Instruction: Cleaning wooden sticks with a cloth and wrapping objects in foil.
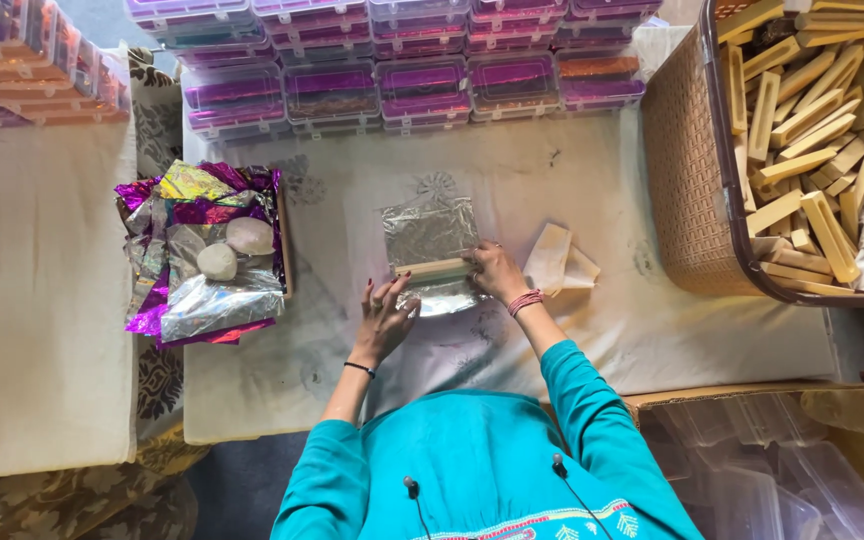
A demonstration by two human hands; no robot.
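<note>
Pressing a pale bar [436, 268] lying crosswise on a silver foil sheet [429, 235], the right hand [497, 270] grips its right end, fingers closed; the left hand [388, 315] rests just below, seemingly spread on foil

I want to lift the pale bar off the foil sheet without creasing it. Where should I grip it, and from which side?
Probably by its two short ends, hands coming in from left and right. The bar lies flat and crosswise on the foil sheet; the right hand already sits at its right end and the left hand near its left.
</note>
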